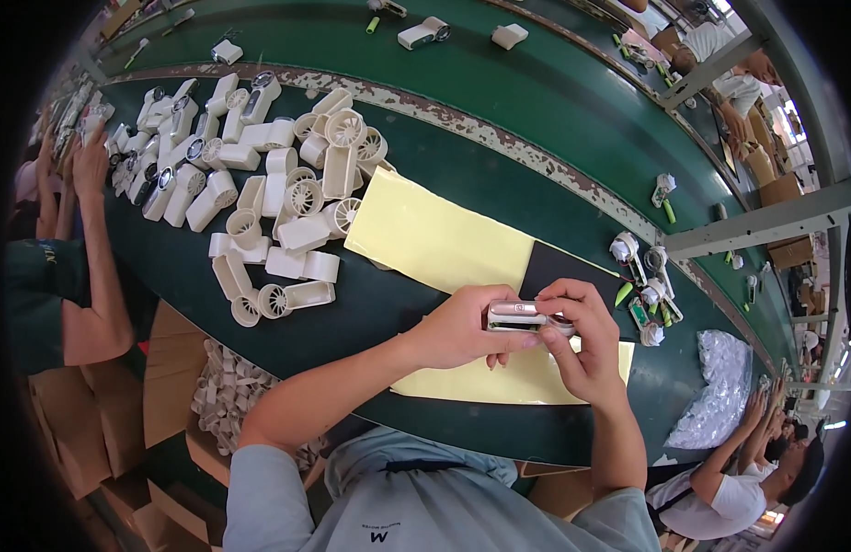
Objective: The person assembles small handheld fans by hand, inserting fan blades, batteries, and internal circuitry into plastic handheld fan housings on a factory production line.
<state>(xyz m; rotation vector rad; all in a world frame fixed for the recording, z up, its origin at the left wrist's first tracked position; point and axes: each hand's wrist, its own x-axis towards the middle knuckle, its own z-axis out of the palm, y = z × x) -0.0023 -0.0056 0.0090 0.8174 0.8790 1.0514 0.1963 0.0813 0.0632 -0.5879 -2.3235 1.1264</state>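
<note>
Both hands meet over the yellow sheets in front of me. My left hand (pixel 448 331) grips one end of a small handheld fan casing (pixel 512 308), pale with a pinkish metallic upper face and a dark slot along its side. My right hand (pixel 583 345) has its fingers and thumb closed around the other, rounder end, hiding part of it. Beneath my hands lie a yellow sheet (pixel 444 230), a black pad (pixel 563 274) and another yellow sheet (pixel 471 386). Right of them rest several fan inner assemblies (pixel 648 287) with green cylindrical batteries.
White fan housings (pixel 301 233) are heaped at the left of the green bench. A clear plastic bag (pixel 710 391) lies at the right. Beyond a chipped ledge runs a green conveyor (pixel 536 97). Cardboard boxes (pixel 172 368) stand below left. Co-workers sit on both sides; a metal frame (pixel 765 221) rises right.
</note>
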